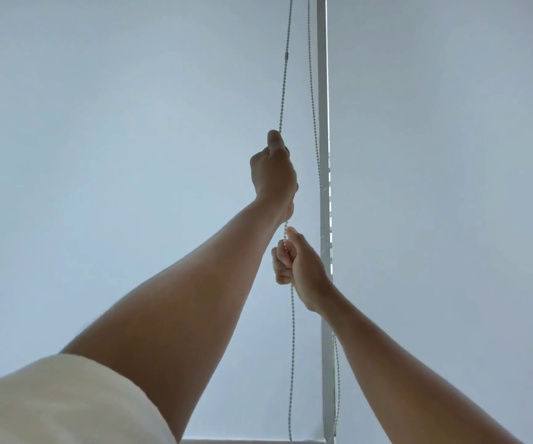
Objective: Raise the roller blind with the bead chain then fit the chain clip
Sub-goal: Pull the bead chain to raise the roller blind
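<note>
Pale blind fabric (130, 107) fills almost the whole view, so the roller blind is mostly down and the raising is, I judge, not finished. A narrow vertical frame post (323, 123) stands between this blind and a second blind panel (451, 123) on the right, and a thin line of daylight shows beside the post.

Your left hand (273, 173) is stretched up high and is closed in a fist around the front strand of the bead chain (283, 91). Your right hand (297, 267) is lower, also closed around the same strand, just under the left wrist. The hands are near each other but I cannot tell if they touch. I think you hold them stacked like this so one hand keeps the tension while the other can move up for a new grip.

The rear strand (312, 91) hangs free close to the post, untouched, because only one side of the loop lifts the fabric. A small dark connector (286, 57) sits on the front strand above your left hand. Below your right hand the chain falls loose toward the bottom edge of the view.

A cream sleeve (50, 405) covers your left upper arm. The chain clip I cannot see anywhere, so that step is not yet begun.
</note>
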